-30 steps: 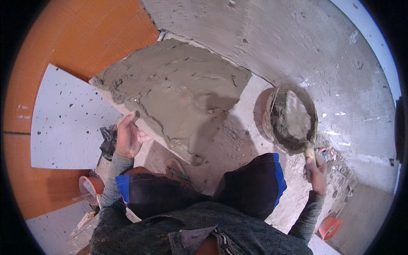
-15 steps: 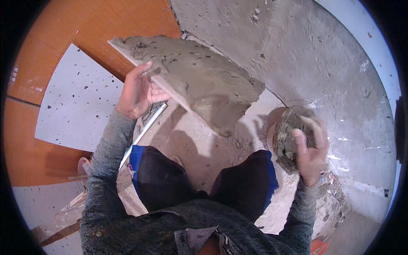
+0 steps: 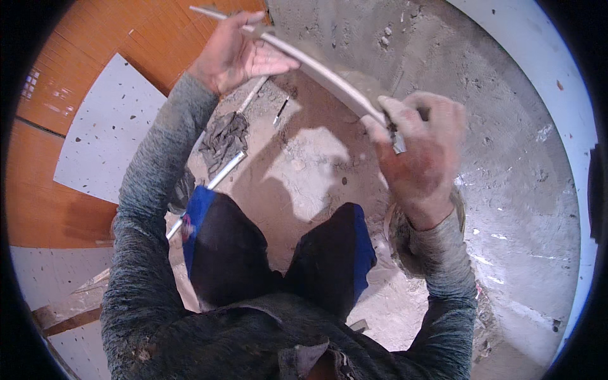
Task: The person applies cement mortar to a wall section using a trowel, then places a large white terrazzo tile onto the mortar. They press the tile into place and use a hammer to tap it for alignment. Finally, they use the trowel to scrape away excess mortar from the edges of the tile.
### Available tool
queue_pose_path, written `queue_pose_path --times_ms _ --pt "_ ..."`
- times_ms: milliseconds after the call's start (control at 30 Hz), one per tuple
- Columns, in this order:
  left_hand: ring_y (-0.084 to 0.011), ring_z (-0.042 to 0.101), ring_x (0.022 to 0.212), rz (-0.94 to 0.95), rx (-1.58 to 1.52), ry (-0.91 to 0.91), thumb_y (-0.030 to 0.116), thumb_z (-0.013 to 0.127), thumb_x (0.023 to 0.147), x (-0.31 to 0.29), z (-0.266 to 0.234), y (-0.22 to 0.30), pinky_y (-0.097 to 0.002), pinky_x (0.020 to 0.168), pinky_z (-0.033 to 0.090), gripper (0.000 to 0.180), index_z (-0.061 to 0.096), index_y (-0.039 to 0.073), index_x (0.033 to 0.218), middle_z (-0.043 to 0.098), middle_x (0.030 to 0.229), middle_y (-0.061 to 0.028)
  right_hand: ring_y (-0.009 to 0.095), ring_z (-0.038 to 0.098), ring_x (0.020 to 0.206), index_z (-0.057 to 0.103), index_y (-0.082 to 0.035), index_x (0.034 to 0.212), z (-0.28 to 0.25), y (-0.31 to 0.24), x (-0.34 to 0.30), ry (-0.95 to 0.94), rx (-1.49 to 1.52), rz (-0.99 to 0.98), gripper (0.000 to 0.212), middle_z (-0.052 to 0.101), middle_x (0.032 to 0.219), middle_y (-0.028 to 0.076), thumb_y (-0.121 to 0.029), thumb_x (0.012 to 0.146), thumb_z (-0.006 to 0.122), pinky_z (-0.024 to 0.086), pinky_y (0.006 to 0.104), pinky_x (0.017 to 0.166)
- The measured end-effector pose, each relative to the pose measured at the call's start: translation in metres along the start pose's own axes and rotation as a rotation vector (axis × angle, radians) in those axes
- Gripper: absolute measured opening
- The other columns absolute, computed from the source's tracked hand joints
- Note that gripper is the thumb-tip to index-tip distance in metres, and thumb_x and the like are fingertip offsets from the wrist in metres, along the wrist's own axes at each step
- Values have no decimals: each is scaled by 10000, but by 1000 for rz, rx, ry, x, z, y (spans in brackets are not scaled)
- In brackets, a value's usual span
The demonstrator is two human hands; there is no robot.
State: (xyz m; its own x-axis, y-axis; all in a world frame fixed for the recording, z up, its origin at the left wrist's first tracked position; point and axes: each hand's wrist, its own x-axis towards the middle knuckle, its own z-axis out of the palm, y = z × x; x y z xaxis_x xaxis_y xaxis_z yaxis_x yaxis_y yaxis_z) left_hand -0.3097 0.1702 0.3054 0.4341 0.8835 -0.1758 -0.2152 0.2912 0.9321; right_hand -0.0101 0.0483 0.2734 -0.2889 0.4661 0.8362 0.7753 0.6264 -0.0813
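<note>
held slab (image 3: pixel 326 75) has a smooth pale edge with rough grey mortar (image 3: pixel 356 78) behind it, kinda blurry tho. orange wall tiles (image 3: pixel 158 41) are properly glossy, speckled panel (image 3: pixel 107 130) looks smooth, concrete wall (image 3: pixel 506 101) is rough, mostly matt. crumpled rag (image 3: pixel 223 138) and sleeves (image 3: pixel 166 136): matt cloth.

Pretty rough room tbh. Glossy orange tiling (image 3: pixel 82 107) around 10 o'clock, light glinting off it. White speckled panel (image 3: pixel 104 136) sits between 9 and 10, another pale speckled surface (image 3: pixel 63 269) just past 8. Bare grey wall (image 3: pixel 500 82) from 1 to 4, pitted, white smears near 3. Pale strip (image 3: pixel 570 88) beyond it at 2. Dusty floor (image 3: pixel 310 158) mid-dial, bright patches, soft shadows.
</note>
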Motion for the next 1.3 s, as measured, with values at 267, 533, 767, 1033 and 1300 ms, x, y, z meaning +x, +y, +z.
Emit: queue_pose_path --times_ms 267,533,767,1033,1300 --pt "-499 643 939 87 -79 -125 350 466 912 38 11 17 -482 724 616 700 279 -250 1222 546 1041 -435 236 526 970 718 -142 1025 10 18 22 65 -276 -27 275 587 1037 74 -178 761 787 405 373 858" --pt "-464 663 918 63 -79 -339 333 523 870 78 -19 29 -459 753 614 705 368 -293 1153 561 1012 -431 220 556 980 727 -161 1032 49 11 65 -45 -608 -9 286 628 1020 47 -190 758 806 407 373 867" --pt "-443 663 923 -32 -186 -488 265 540 871 106 -32 38 -491 808 588 583 454 -266 1096 588 1005 -395 229 589 895 702 -112 972 87 12 95 -95 -813 33 293 646 910 60 -214 730 832 454 349 801" --pt "-371 673 978 194 -78 -984 360 521 946 166 -58 19 -410 874 567 589 416 -99 1300 585 1153 -326 218 599 800 657 -81 961 121 27 123 -125 -852 -14 384 635 857 59 -245 683 864 476 339 711" --pt "-289 677 968 61 316 -911 281 546 917 178 -68 11 -358 831 544 398 641 -56 1106 666 1100 -219 216 590 707 628 -68 886 122 38 130 -107 -723 8 435 621 792 71 -316 629 876 467 322 611"
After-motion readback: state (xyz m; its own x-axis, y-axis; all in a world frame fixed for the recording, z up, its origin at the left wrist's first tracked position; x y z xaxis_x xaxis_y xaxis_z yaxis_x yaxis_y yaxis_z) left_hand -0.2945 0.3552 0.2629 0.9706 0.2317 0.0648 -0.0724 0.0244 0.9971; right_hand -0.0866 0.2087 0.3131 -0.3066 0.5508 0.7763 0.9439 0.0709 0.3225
